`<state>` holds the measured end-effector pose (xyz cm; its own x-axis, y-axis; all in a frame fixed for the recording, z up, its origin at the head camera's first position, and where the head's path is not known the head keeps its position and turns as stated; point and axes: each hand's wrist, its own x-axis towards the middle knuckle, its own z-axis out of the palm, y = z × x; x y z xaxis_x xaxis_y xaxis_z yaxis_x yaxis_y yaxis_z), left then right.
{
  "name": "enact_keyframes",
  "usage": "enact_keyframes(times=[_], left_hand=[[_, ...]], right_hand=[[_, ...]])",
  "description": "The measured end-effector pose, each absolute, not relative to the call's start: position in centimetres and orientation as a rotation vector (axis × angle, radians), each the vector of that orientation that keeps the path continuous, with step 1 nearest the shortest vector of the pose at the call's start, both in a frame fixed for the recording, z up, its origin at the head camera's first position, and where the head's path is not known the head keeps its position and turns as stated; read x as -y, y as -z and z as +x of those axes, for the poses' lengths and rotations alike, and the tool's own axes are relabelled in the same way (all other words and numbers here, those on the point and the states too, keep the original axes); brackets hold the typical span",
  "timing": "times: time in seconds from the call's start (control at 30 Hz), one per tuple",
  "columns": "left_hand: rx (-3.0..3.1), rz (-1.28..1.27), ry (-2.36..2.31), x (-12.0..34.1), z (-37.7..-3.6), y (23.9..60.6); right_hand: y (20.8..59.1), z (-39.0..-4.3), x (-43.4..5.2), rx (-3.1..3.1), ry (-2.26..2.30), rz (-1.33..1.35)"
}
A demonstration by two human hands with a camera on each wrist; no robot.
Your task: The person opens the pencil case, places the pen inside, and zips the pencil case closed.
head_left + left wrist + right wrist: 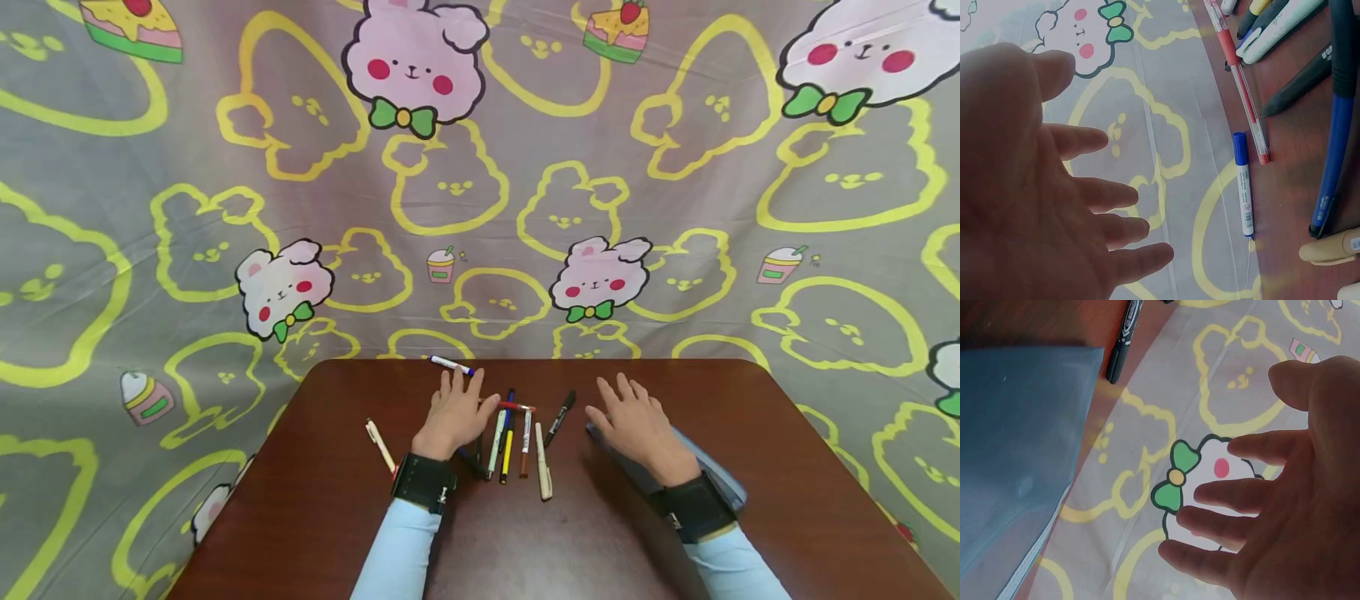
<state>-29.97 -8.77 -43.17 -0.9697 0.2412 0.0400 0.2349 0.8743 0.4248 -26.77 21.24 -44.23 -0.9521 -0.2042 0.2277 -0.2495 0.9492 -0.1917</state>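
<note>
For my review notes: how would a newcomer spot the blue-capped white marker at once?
Look at the brown table and its far edge by the bunny cloth. The blue-capped marker lies there beyond the left hand, alone, apart from the pen cluster.

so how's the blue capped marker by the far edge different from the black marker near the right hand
The blue capped marker has a white barrel and lies alone at the table's far edge, past the left hand. The black marker is dark all over and lies by the pen cluster. Both lie flat, untouched.
</note>
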Motion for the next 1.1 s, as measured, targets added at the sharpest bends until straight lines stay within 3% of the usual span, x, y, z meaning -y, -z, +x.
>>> enact_keyframes(times=[0.4, 1.1], left_hand=[[-3.038, 0.399, -0.716, 8.8, -29.5, 44.0], [-3.036, 0.410, -0.720, 8.8, -28.5, 45.5]], right_hand=[[44.7, -26.6, -24.6, 2.918, -0.333, 0.280], [45.5, -29.7, -31.3, 3.068, -0.367, 0.185]])
